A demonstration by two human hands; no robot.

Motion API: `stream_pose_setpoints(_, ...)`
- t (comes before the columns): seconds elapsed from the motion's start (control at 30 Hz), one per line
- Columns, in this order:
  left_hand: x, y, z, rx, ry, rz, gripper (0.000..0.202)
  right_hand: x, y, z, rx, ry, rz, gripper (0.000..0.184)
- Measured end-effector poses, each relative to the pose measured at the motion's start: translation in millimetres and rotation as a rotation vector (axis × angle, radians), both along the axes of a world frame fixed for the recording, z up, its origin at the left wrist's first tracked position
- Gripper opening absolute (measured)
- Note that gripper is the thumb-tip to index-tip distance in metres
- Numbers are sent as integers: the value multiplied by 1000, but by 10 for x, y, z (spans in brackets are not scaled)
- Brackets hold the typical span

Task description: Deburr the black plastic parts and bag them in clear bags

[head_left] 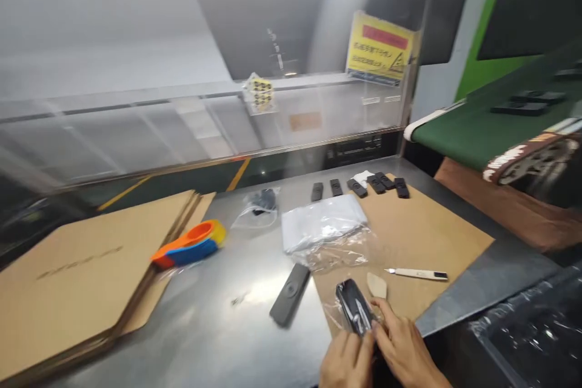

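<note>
Both my hands meet at the bottom centre on a black plastic part in a clear bag [353,310]. My left hand [343,362] grips the bag's near end with curled fingers. My right hand [401,348] pinches the same end from the right. A bare black part [290,294] lies on the steel table just left of them. A small beige wedge [377,285] and a white craft knife [417,274] lie on the brown cardboard sheet [427,230] beside my right hand.
A stack of clear bags [324,225] lies mid-table, with several black parts [359,185] in a row behind it. A tape dispenser [191,244] rests by flattened cartons [77,273] at left. A green conveyor [482,127] carries more parts at right.
</note>
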State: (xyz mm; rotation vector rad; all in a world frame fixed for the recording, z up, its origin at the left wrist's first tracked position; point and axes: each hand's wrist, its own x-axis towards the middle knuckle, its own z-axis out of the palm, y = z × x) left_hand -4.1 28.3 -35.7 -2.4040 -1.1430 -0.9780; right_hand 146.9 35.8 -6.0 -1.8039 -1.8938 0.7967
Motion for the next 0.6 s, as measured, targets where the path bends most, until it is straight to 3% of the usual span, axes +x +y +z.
stream_pose_setpoints(0.07, -45, -11, 201, -62, -48, 43, 24, -59, 93, 157, 25, -5, 101, 34)
stream_pose_setpoints(0.2, -359, 2, 641, -457, -276, 216, 26, -212, 328, 545, 13, 34, 381, 35)
stream_pose_setpoints(0.27, -590, -23, 818, -706, -503, 204, 24, -337, 431, 731, -22, 83, 508, 24)
stream_pose_setpoints(0.33, -818, -68, 918, -912, -842, 111, 19, -502, 489, 885, -71, 139, 597, 18)
stream_pose_setpoints(0.4, -1016, -123, 913, -989, -1366, 20, 16, -691, 488, 993, -140, 267, 649, 18)
stream_pose_setpoints(0.5, -1212, -253, 716, -809, -2118, 66, 17, -983, 375, 1042, -179, 503, 753, 17)
stream_pose_setpoints(0.57, -1259, -415, 528, -753, -2312, 165, 16, -1169, 246, 995, -117, 591, 865, 16)
stream_pose_setpoints(0.6, -1260, -519, 441, -807, -2381, 181, 20, -1262, 177, 951, -89, 621, 918, 16)
